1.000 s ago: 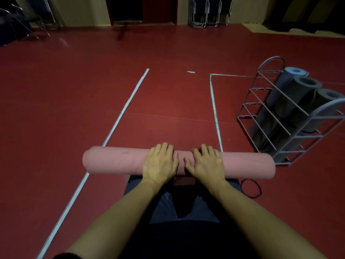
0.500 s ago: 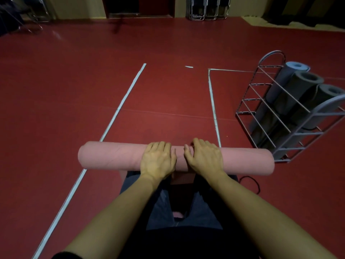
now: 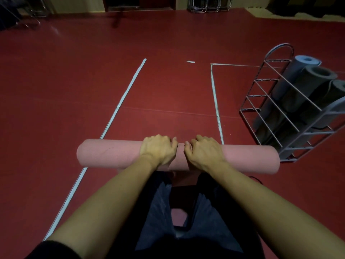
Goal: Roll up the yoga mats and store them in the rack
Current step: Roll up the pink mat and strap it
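A rolled pink yoga mat (image 3: 112, 154) lies across the red floor in front of my knees. My left hand (image 3: 158, 149) and my right hand (image 3: 203, 151) rest side by side on its middle, fingers curled over the far side of the roll. A strip of pink mat shows between my legs. To the right stands a grey wire rack (image 3: 268, 101) with a light blue rolled mat (image 3: 296, 70) and two dark grey rolled mats (image 3: 313, 79) leaning in it.
White tape lines (image 3: 119, 103) mark the red floor. A black loop (image 3: 256, 179) lies by the mat's right end, mostly hidden by my arm. Metal chair frames (image 3: 209, 4) stand along the far wall.
My fingers went from lying flat on the roll to curling over its far side. The view has moved a little forward and down.
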### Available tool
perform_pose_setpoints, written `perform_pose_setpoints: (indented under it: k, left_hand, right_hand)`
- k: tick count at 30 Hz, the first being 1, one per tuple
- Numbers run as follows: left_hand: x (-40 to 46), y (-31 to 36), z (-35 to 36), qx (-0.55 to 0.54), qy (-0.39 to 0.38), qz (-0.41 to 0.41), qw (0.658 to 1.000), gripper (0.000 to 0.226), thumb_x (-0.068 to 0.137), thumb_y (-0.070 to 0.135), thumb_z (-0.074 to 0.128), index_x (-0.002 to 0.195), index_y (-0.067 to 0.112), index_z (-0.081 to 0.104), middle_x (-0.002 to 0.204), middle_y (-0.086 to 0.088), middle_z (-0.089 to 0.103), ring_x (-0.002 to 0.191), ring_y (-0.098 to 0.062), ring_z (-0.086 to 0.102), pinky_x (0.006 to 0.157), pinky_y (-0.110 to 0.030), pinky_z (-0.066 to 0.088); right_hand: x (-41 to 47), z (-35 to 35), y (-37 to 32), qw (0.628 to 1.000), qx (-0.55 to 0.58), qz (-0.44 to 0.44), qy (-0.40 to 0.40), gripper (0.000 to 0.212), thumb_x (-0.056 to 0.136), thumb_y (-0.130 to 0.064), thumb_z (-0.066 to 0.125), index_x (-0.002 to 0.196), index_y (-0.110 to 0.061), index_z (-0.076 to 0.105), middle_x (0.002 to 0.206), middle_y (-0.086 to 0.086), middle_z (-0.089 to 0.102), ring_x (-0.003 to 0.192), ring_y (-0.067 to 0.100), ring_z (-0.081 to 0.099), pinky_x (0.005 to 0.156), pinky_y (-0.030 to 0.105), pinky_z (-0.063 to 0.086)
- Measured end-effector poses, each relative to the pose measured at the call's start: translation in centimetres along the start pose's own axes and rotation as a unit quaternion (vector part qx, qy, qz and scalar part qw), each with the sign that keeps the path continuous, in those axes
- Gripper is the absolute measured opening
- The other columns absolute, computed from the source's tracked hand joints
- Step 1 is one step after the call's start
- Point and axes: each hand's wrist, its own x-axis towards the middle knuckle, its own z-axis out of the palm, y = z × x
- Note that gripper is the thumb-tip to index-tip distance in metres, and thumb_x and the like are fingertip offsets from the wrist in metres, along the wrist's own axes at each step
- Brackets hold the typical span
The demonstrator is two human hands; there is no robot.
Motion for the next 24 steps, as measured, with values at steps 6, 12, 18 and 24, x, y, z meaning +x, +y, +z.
perform_pose_setpoints:
  k: [6, 12, 18, 24]
  left_hand:
    - [0.9, -0.2, 0.7, -0.037, 0.067, 0.014, 0.997, 0.051, 0.104, 0.042, 0.029, 0.097, 0.014, 0.071, 0.101, -0.009, 0.071, 0.099, -0.032, 0.065, 0.082, -0.041, 0.048]
    - [-0.4, -0.1, 2.2, -0.054, 0.207, -0.025, 0.977, 0.039, 0.097, 0.030, 0.042, 0.069, 0.012, 0.063, 0.071, -0.007, 0.061, 0.064, -0.031, 0.060, 0.052, -0.037, 0.041]
    - [-1.5, -0.6, 3.7, -0.024, 0.190, 0.043, 0.980, 0.036, 0.099, 0.035, 0.046, 0.086, 0.013, 0.071, 0.081, -0.006, 0.068, 0.075, -0.030, 0.063, 0.075, -0.040, 0.048]
    - [-0.3, -1.2, 3.7, 0.012, 0.125, 0.050, 0.991, 0.045, 0.101, 0.045, 0.034, 0.084, 0.017, 0.065, 0.081, -0.005, 0.069, 0.076, -0.029, 0.065, 0.076, -0.039, 0.046]
  right_hand:
    - [1.4, 0.1, 0.4, 0.999, 0.024, 0.044, -0.010, 0.048, 0.100, -0.041, 0.037, 0.098, -0.012, 0.074, 0.103, 0.013, 0.073, 0.093, 0.038, 0.069, 0.076, 0.040, 0.049]
    - [3.0, -0.1, 0.4, 0.997, 0.037, 0.055, -0.047, 0.055, 0.094, -0.046, 0.032, 0.091, -0.012, 0.075, 0.100, 0.020, 0.073, 0.091, 0.041, 0.067, 0.077, 0.041, 0.047]
    - [4.4, -0.6, 0.9, 0.988, 0.055, 0.081, -0.117, 0.058, 0.097, -0.047, 0.033, 0.104, -0.005, 0.072, 0.110, 0.024, 0.070, 0.102, 0.042, 0.065, 0.084, 0.042, 0.047]
    - [4.8, 0.5, 0.8, 0.989, 0.081, 0.078, -0.098, 0.049, 0.103, -0.046, 0.031, 0.110, -0.013, 0.066, 0.111, 0.021, 0.070, 0.103, 0.041, 0.065, 0.080, 0.043, 0.042]
